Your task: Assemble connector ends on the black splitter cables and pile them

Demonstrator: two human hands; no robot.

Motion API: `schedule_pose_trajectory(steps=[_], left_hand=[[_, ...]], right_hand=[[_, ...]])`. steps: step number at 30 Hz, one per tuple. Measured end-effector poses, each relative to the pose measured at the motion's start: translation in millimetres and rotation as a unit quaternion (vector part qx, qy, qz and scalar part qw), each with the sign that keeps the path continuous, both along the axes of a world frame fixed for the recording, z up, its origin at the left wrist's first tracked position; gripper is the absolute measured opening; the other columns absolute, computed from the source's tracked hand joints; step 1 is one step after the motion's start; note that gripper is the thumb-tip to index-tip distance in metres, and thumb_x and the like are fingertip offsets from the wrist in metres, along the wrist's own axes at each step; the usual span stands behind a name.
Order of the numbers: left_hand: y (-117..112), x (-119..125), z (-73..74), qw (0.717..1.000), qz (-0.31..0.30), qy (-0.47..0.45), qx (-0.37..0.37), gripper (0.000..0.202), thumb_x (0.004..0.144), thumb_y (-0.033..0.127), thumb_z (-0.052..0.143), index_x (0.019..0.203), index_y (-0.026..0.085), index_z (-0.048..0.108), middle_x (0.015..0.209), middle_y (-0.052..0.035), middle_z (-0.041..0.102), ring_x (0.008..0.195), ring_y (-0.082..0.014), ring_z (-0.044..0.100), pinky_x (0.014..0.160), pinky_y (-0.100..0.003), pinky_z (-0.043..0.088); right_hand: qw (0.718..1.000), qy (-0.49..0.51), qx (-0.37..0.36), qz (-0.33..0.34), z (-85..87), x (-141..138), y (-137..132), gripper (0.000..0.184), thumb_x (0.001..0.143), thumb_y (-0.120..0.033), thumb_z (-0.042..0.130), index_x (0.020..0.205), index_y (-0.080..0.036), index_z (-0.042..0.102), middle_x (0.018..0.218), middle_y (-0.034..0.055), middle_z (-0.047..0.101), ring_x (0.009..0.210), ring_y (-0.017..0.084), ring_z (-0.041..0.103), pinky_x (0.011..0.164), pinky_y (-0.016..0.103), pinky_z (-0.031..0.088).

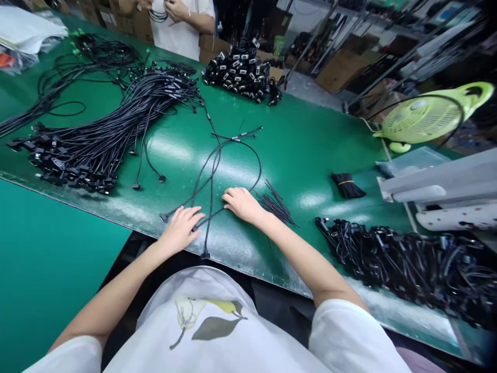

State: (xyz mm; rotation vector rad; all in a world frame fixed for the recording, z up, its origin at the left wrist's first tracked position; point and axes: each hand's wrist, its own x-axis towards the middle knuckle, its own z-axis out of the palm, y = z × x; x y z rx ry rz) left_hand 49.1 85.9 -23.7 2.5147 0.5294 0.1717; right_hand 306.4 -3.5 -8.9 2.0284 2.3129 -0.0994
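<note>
On the green table in front of me lie a few black cables [212, 202], crossing one another in a loose loop. My left hand [180, 228] rests over the cable ends near the front edge, fingers stretched and apart, touching a cable. Fingers bent downward, my right hand [241, 203] closes on a black cable that runs across from beside the left hand; its fingertips are partly hidden. One cable's angled plug [205, 255] sits at the table edge between my arms. Just right of my right hand is a loose bunch of thin black ties [277, 207].
A large bundle of black cables [116, 124] covers the left side. At the back is a heap of coiled cables [240, 70]; another pile of cables [404, 264] lies right. A banded tie bundle [348, 185] and green fan [427, 114] stand right. Another person [180, 26] stands opposite, holding cable.
</note>
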Motion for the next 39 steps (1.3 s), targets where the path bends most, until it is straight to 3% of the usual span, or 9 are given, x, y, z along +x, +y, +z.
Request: schedule_pose_trajectory(steps=[8,12,15,21,27,30,33,35,39], left_hand=[[60,13,13.1,0.991,0.048,-0.005,0.122,0.045,0.09,0.021,0.048,0.134,0.016,0.049,0.137,-0.0167,0.054,0.129,-0.0297,0.047,0.113,-0.051,0.026],[49,14,10.8,0.995,0.073,0.008,0.066,0.018,0.091,0.024,0.047,0.099,0.018,0.063,0.102,-0.0136,0.065,0.101,-0.0274,0.057,0.092,-0.041,0.044],[50,8,24.9,0.987,0.125,-0.072,-0.07,0.017,0.094,0.03,0.045,0.092,0.021,0.06,0.082,-0.0058,0.061,0.079,-0.0206,0.057,0.075,-0.033,0.046],[61,-27,86.7,0.791,0.096,-0.224,-0.562,0.03,0.086,0.044,0.062,0.081,0.015,0.061,0.051,0.0092,0.026,0.041,-0.0044,0.018,0.036,-0.015,0.021],[64,-87,120.2,0.647,0.084,-0.414,-0.635,0.028,0.077,0.04,0.075,0.08,0.016,0.062,0.041,0.0133,0.023,0.031,-0.0002,0.006,0.025,-0.007,0.014],[65,-99,124.8,0.731,0.211,-0.442,-0.475,0.028,0.078,0.041,0.074,0.089,0.017,0.064,0.062,0.004,0.06,0.041,-0.0027,0.048,0.039,-0.009,0.043],[55,-81,119.7,0.852,0.305,-0.368,-0.213,0.031,0.087,0.042,0.061,0.106,0.017,0.067,0.107,-0.0083,0.071,0.096,-0.0194,0.068,0.087,-0.032,0.057],[42,-57,112.9,0.908,0.254,-0.309,-0.124,0.036,0.09,0.043,0.055,0.115,0.019,0.066,0.123,-0.0096,0.067,0.116,-0.0246,0.061,0.105,-0.041,0.045],[12,-22,101.7,0.95,0.078,-0.22,-0.208,0.033,0.094,0.039,0.048,0.109,0.018,0.068,0.108,-0.0094,0.071,0.106,-0.0232,0.064,0.101,-0.038,0.046]], right_hand=[[0.999,-0.034,-0.028,0.02,-5.7,22,24,0.023,0.101,-0.024,0.038,0.107,-0.013,0.056,0.102,0.0114,0.061,0.088,0.021,0.051,0.077,0.031,0.033],[0.999,-0.032,-0.003,0.016,8.9,23,33,0.018,0.098,-0.022,0.044,0.096,-0.013,0.059,0.092,0.0104,0.063,0.081,0.019,0.053,0.072,0.03,0.034],[0.998,-0.033,0.055,-0.025,48.7,51,45,0.018,0.097,-0.018,0.043,0.097,-0.013,0.06,0.09,0.0109,0.064,0.081,0.019,0.054,0.073,0.031,0.036],[0.968,-0.066,0.18,-0.16,151.0,134,88,0.024,0.1,-0.019,0.036,0.103,-0.015,0.059,0.1,0.0084,0.062,0.092,0.016,0.058,0.082,0.032,0.041],[0.941,-0.129,0.21,-0.233,194.0,128,118,0.026,0.102,-0.022,0.034,0.105,-0.009,0.056,0.106,0.0145,0.063,0.097,0.019,0.062,0.076,0.03,0.042],[0.958,-0.144,0.182,-0.171,185.4,74,107,0.032,0.102,-0.021,0.031,0.106,-0.005,0.058,0.101,0.0159,0.065,0.09,0.016,0.063,0.071,0.027,0.037],[0.985,-0.113,0.123,-0.046,163.2,-4,73,0.018,0.096,-0.023,0.047,0.097,-0.012,0.062,0.084,0.0063,0.068,0.07,0.011,0.06,0.06,0.024,0.031],[0.989,-0.073,0.086,0.099,153.4,-50,45,0.021,0.098,-0.023,0.042,0.098,-0.015,0.062,0.084,0.0049,0.068,0.069,0.013,0.059,0.058,0.026,0.029],[0.987,-0.035,0.136,0.077,159.0,-73,17,0.032,0.101,-0.029,0.034,0.099,-0.016,0.063,0.089,0.007,0.068,0.072,0.015,0.058,0.057,0.026,0.028]])
